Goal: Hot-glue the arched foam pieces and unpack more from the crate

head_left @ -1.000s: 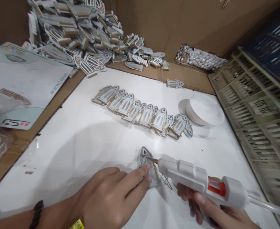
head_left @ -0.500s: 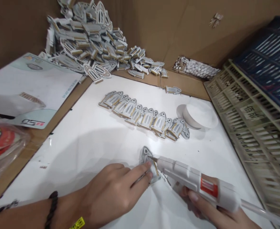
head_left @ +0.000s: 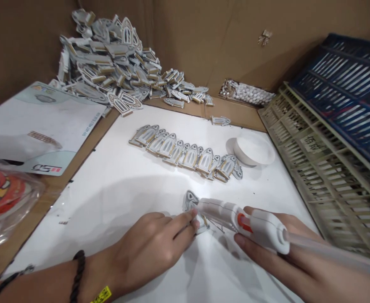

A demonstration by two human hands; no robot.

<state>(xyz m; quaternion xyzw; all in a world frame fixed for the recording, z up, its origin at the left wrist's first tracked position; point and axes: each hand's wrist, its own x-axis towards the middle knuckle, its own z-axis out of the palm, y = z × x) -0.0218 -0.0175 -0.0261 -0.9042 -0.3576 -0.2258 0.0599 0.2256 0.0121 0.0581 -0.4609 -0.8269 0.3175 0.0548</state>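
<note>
A small grey arched window piece (head_left: pixel 189 199) lies on the white board (head_left: pixel 109 185), partly covered by fingers and the tool. My left hand (head_left: pixel 159 242) presses on it, index and middle fingertips on its surface. A white glue gun (head_left: pixel 219 210) is gripped in my right hand (head_left: pixel 276 252), its front end over the piece and its tip hidden. A clear glue stick runs out of the gun's back. Behind my hands, a row of overlapping arched window pieces (head_left: pixel 189 156) runs across the board.
Many window pieces (head_left: pixel 118 63) are heaped at the back left. A white round container (head_left: pixel 254 149) stands right of the row. Plastic crates (head_left: pixel 323 160) line the right side. A printed card (head_left: pixel 71 113) and a bagged red item (head_left: pixel 5 193) lie at left.
My right hand has turned the glue gun and shifted it slightly left, so its front now covers part of the piece. My left hand stays on the piece. The whole view has shifted a little.
</note>
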